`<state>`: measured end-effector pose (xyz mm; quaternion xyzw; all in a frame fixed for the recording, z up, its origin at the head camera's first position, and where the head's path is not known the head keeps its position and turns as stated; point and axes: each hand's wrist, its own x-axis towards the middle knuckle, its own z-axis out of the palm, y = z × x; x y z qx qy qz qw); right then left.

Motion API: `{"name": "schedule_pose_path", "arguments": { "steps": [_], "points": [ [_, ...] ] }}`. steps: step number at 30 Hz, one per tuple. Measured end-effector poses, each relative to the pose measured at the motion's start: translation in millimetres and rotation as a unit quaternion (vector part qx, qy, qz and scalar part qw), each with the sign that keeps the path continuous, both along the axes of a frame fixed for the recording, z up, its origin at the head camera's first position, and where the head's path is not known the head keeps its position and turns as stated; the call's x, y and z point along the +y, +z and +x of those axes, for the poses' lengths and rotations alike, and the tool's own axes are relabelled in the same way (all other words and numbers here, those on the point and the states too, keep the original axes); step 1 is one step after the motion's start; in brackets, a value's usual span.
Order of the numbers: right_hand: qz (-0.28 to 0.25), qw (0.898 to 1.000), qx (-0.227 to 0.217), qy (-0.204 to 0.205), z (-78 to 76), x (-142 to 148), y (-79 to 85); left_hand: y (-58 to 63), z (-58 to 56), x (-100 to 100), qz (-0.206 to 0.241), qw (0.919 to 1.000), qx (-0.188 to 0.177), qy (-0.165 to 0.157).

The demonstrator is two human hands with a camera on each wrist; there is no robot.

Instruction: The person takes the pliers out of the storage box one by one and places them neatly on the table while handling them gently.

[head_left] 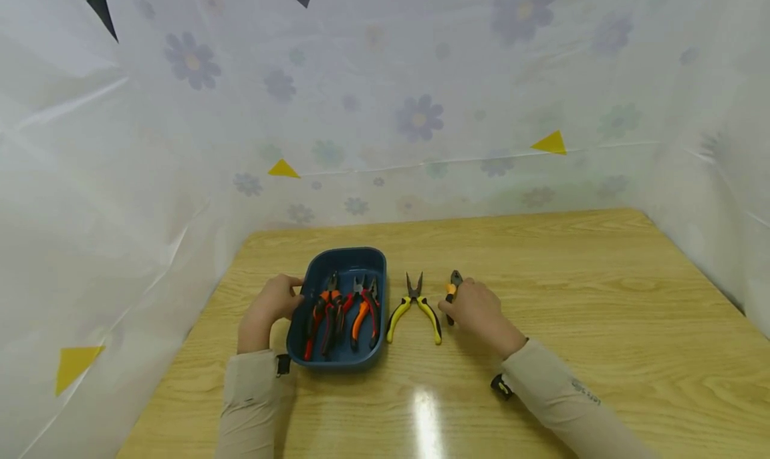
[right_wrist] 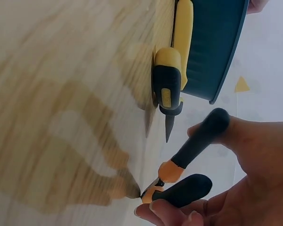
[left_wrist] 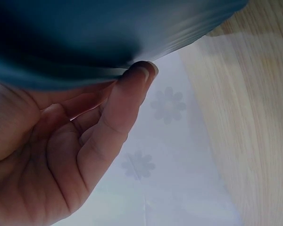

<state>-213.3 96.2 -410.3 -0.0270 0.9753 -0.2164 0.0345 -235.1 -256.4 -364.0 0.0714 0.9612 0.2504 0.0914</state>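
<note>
On the table stands a dark blue plastic tray, holding several pliers with red, orange and black handles. My left hand grips the tray's left rim; the left wrist view shows its fingers bent up against the tray's edge. To the right of the tray, my right hand holds pliers with black and orange handles between thumb and fingers, jaws pointing away from me. Between tray and right hand lie yellow-and-black long-nose pliers, handles spread toward me.
The wooden table runs back to a white sheet with flower prints, which also hangs along both sides. Yellow triangles mark the sheet. A dark band with a small device sits at the right sleeve cuff.
</note>
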Motion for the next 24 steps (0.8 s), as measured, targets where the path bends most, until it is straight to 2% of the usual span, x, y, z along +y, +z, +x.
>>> {"name": "schedule_pose_path", "arguments": {
  "steps": [8,17,24],
  "points": [
    [-0.002,1.000,-0.028,0.006,2.2,0.5,0.0,0.7,0.3,0.6,0.005,0.9999,-0.012,0.005],
    [-0.002,0.999,-0.033,0.013,1.6,-1.2,-2.3,3.9,0.0,0.9,-0.005,0.9999,-0.008,-0.006],
    [0.005,0.999,-0.035,0.007,1.6,-3.7,-1.4,4.7,0.2,1.3,-0.007,0.9999,-0.014,-0.002]
  ]
}}
